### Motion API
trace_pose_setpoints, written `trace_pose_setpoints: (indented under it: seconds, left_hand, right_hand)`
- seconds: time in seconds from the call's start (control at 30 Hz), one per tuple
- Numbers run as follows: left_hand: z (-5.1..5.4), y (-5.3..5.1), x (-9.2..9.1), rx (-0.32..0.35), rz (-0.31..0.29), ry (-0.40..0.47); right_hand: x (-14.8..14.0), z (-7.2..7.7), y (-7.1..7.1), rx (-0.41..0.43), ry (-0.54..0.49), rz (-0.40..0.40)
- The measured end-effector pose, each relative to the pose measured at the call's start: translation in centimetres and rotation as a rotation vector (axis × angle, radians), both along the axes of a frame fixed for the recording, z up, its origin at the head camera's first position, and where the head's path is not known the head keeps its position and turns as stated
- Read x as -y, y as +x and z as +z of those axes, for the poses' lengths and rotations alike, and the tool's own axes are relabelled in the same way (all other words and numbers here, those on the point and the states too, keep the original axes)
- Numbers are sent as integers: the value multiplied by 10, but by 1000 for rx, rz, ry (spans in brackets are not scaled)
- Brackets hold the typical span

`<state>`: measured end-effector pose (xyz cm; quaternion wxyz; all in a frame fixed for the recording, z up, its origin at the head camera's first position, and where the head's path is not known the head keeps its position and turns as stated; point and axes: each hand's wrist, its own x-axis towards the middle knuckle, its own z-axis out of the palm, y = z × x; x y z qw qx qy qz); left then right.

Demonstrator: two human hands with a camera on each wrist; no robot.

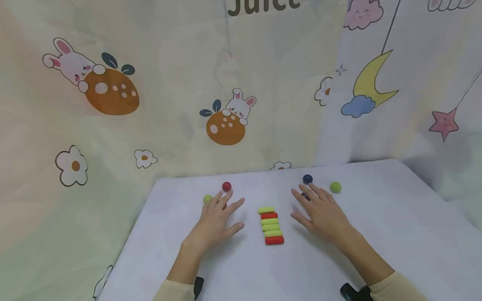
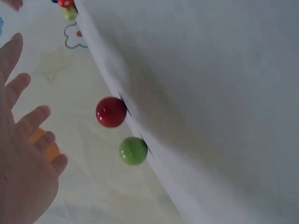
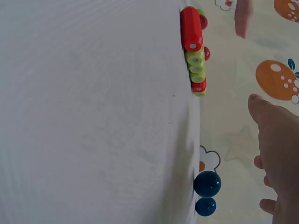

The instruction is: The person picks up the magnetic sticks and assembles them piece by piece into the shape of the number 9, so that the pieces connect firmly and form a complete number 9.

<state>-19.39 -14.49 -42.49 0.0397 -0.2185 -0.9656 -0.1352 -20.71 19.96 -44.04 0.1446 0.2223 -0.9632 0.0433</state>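
A person's bare left hand (image 1: 217, 219), raised with fingers spread, is left of the row of red and yellow-green cylindrical sticks (image 1: 270, 227); the bare right hand (image 1: 321, 213), also raised and spread, is right of it. Both forearms (image 1: 363, 253) angle inward from cream fabric sleeves (image 1: 395, 288).

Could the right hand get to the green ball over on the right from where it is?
Probably yes: the right hand is close to the green ball and nothing shows between them; the dark blue balls lie off to the left.
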Motion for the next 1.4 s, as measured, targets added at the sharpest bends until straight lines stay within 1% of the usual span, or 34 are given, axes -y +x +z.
trace_pose_setpoints:
  seconds: [0.1,0.17,0.23,0.3,0.37,0.43,0.57,0.67,0.8,0.87,1.0,1.1,1.17,1.23,1.4]
  left_hand:
    - [0,1,-7,62,-48,79]
    - [1,0,-13,105,-76,125]
    - [3,-3,-18,154,-101,146]
    - [4,-7,-24,195,-116,149]
    - [5,-11,-28,228,-114,155]
    - [6,-14,-31,259,-98,165]
    - [1,-16,-31,311,-55,183]
    - [0,-17,-31,330,-34,190]
    - [0,-22,-34,358,-21,199]
    - [-1,-25,-36,376,-18,203]
    - [-6,-29,-40,401,-10,217]
    - [-11,-31,-43,420,7,218]
    - [-13,-34,-45,423,15,216]
    - [-15,-38,-47,416,21,214]
    - [-15,-42,-50,382,26,216]
  right_hand:
    - [1,-3,-3,36,-86,44]
    - [2,-3,-7,74,-161,76]
    - [3,-2,-10,134,-223,94]
    - [4,0,-12,198,-262,95]
    - [4,2,-15,238,-296,95]
    - [5,2,-19,261,-327,108]
    - [8,-2,-25,324,-403,155]
    - [12,-6,-29,354,-446,175]
    - [17,-10,-32,374,-503,162]
    - [21,-14,-34,390,-543,152]
    - [27,-25,-36,430,-635,152]
    - [32,-32,-33,487,-679,122]
    - [34,-35,-35,508,-690,101]
    - [35,-38,-36,511,-704,83]
    - [36,-45,-43,493,-729,95]
